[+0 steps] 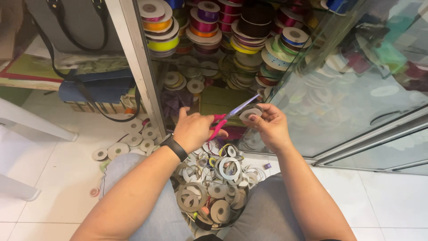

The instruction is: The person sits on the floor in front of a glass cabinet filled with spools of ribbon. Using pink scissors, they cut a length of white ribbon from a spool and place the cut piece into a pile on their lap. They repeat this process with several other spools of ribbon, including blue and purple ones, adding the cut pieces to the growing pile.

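Note:
My left hand (192,129) grips pink-handled scissors (232,114), whose blades point up and to the right. A black band sits on that wrist. My right hand (269,125) pinches a small grey cardboard spool disc (249,114) at the blade tips. Both hands hover above a pile of empty cardboard ribbon spools and rings (216,187) lying between my knees.
An open glass cabinet (232,40) ahead holds stacks of coloured ribbon rolls. Its glass door (356,98) swings out to the right. More empty spools (133,140) lie on the white tiled floor to the left, near a bag strap and a basket.

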